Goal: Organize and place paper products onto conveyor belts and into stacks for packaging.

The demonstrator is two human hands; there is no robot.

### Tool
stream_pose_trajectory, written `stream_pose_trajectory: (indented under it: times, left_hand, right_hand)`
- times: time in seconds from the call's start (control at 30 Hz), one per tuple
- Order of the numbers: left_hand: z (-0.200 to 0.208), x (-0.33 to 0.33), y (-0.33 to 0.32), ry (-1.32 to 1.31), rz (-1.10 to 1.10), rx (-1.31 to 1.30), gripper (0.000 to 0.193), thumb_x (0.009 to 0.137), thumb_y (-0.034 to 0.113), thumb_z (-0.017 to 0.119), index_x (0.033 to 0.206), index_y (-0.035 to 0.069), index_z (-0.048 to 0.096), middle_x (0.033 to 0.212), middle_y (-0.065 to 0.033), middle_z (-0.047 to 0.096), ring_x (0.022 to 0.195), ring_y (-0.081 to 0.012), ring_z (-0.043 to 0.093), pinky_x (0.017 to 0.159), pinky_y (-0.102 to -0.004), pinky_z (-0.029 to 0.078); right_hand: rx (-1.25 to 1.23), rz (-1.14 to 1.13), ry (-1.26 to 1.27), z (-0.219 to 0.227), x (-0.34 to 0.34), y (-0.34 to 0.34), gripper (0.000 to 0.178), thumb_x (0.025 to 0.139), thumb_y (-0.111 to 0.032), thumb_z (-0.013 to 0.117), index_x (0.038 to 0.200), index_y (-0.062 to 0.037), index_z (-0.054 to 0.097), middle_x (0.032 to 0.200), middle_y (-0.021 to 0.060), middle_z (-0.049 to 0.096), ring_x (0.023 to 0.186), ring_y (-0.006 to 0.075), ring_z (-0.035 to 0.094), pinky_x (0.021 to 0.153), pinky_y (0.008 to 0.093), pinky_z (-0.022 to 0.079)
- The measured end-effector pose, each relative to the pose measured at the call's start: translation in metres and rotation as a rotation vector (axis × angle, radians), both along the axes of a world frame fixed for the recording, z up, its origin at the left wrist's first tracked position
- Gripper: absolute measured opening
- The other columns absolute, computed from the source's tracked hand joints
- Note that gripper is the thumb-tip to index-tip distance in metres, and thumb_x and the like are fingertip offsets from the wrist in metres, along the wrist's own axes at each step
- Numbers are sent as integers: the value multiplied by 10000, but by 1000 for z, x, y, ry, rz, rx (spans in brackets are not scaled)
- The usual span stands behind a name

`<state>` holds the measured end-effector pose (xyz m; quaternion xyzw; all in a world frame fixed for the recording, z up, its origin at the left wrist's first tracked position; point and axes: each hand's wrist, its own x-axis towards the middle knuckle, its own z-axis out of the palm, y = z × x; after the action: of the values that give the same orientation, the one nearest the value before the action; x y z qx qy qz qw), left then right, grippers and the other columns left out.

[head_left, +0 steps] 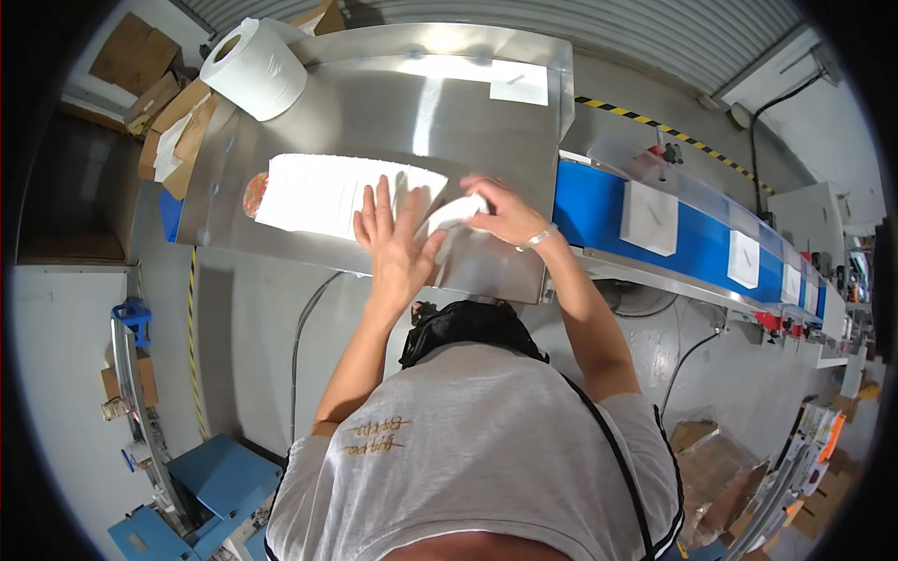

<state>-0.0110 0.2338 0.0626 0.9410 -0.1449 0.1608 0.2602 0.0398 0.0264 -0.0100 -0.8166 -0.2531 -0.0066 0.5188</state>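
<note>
A white stack of sheets (313, 196) lies on the steel tabletop in front of me. My left hand (398, 243) rests on its right end, palm down with fingers spread. Beside it, my right hand (505, 213) is closed on a white, soft-looking piece (456, 213), pinched between thumb and fingers. That piece reaches down to the right end of the stack. Whether the two are joined I cannot tell. From under the stack's left end shows the edge of a round red-orange thing (253, 194), mostly hidden.
On the steel table (374, 103), a big white roll (257, 70) stands back left and a flat white square (519, 82) lies back right. Rightward runs a conveyor's blue belt (589, 206) with several white square packets (649, 218). Cardboard boxes (178, 131) adjoin the table's left edge.
</note>
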Motion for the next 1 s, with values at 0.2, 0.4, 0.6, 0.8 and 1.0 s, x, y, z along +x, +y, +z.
stream_pose_trajectory:
  times: [0.2, 0.4, 0.6, 0.8, 1.0]
  left_hand:
    - [-18, 5, 19, -98, 38, -7, 352, 789, 62, 637, 1140, 60, 612, 1359, -189, 410, 1272, -408, 334, 1048, -537, 220]
    - [-17, 4, 13, -151, 73, -32, 282, 764, 18, 632, 1035, 88, 665, 1318, -144, 454, 1260, -390, 354, 1049, -541, 207]
    - [-14, 3, 15, -66, 6, -40, 277, 750, 28, 656, 1001, 143, 682, 1366, -132, 423, 1324, -376, 277, 1070, -531, 151]
    - [4, 6, 13, -34, 32, -96, 350, 755, 90, 684, 1102, 81, 637, 1433, -182, 314, 1355, -391, 202, 1070, -555, 104]
    - [-16, 12, 33, -101, 78, -4, 327, 785, 51, 633, 1111, 70, 624, 1320, -187, 452, 1252, -390, 368, 1041, -531, 233]
  right_hand:
    - [84, -773, 468, -2, -22, -82, 422, 864, -375, 624, 1008, 19, 579, 906, 113, 644, 810, 171, 576, 762, 323, 464]
    - [-903, -1367, 30, 1, -42, -132, 564, 734, -349, 714, 1154, -26, 522, 1127, 201, 567, 1042, 367, 532, 881, 428, 427]
    - [-259, -245, 11, 43, -17, -18, 464, 707, -246, 758, 1118, -125, 581, 1260, 127, 489, 1162, 329, 451, 987, 403, 371]
    - [120, 3, 528, 21, 0, 15, 479, 818, -232, 697, 1218, -45, 510, 1197, 113, 555, 1105, 188, 510, 927, 319, 422]
    - [-32, -786, 469, -20, -19, -88, 545, 820, -464, 640, 979, 53, 571, 890, 181, 636, 828, 225, 600, 775, 329, 471]
